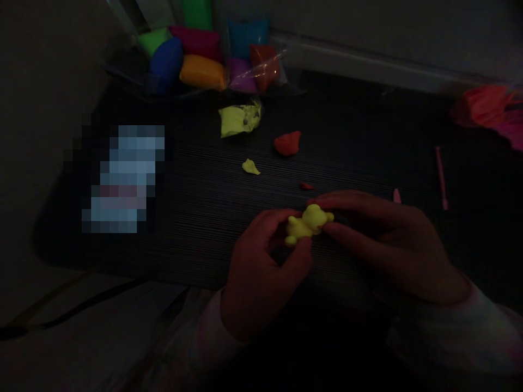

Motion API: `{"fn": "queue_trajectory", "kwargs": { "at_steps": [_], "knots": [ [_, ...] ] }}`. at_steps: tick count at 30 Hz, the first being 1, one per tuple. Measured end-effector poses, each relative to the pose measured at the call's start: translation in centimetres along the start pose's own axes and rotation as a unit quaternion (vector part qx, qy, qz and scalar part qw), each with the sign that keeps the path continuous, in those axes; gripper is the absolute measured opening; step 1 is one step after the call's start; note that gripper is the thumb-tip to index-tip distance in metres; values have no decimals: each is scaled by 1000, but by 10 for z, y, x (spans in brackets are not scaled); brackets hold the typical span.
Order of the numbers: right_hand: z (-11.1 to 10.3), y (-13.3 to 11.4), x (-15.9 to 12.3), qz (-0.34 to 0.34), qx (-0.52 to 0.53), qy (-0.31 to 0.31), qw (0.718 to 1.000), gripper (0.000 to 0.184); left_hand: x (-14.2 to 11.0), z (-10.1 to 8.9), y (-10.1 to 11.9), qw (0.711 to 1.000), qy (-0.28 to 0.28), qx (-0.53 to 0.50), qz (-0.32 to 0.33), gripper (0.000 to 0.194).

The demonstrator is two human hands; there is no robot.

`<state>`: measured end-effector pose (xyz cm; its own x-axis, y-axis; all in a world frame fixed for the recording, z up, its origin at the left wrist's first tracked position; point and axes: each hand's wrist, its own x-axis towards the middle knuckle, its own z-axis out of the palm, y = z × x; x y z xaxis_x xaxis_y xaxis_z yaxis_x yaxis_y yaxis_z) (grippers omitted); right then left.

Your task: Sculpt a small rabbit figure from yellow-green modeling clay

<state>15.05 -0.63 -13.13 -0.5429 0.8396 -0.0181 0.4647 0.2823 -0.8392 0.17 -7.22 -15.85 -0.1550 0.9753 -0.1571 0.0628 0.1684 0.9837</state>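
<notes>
A small yellow clay figure (309, 222) with a round head and stubby limbs is held between both hands above the dark table. My left hand (265, 261) pinches its body from the left, thumb below and fingers above. From the right, my right hand (384, 239) grips the head end between thumb and fingers. Beyond the figure lie a small red clay bit (307, 186), a larger red clay lump (288, 143) and a flattened yellow clay scrap (250, 167). An opened packet of yellow clay (240, 118) rests farther back.
A clear bag (286, 81) of several coloured clay packs stands at the back left. A blurred bright rectangle (126, 174) lies at left. Pink modelling tools (442, 177) lie at right, one partly behind my right hand. Orange and pink material (490, 109) sits at the far right.
</notes>
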Motion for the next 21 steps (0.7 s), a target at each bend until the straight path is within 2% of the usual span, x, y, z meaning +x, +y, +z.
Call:
{"fn": "queue_trajectory", "kwargs": {
  "at_steps": [10, 21],
  "knots": [
    [4, -1, 1, 55, 111, 40, 992, 20, 0, 3, -1, 999, 10, 34, 25, 24],
    [4, -2, 5, 75, 105, 17, 991, 15, 0, 3, -2, 996, 8, 71, 47, 24]
  ]
}}
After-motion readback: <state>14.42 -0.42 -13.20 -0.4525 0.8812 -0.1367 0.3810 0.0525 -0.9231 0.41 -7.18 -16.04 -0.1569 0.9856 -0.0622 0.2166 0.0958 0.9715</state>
